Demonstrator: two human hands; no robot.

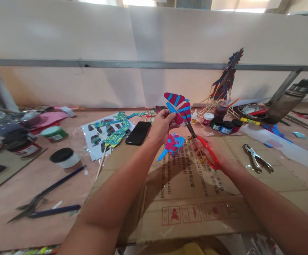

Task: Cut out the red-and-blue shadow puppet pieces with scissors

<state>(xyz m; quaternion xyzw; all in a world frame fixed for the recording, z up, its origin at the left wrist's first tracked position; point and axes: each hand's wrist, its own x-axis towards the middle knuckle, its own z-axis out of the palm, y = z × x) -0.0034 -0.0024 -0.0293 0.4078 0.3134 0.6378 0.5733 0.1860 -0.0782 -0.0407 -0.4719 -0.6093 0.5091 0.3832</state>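
Observation:
Between the thumb and fingers of my left hand (165, 124) is a painted paper piece (173, 98) with magenta and blue stripes. My right hand (207, 150) grips red-handled scissors (209, 152), whose dark blades reach up to the paper's right part. The blades overlap the paper, and I cannot tell how far apart they are. Below my hands, painted magenta and blue cutouts (173, 144) lie on a flat cardboard sheet (185, 191) with printed text. A black phone (138, 133) rests left of my left hand.
Blue-handled snips (45, 194) and paint jars (65, 157) lie at left, near green painted cutouts (116, 132) on sticks. Metal pliers (257, 157) rest on the cardboard's right. Further back stand small jars (226, 126), dark figures on sticks (225, 79) and a bottle (289, 101).

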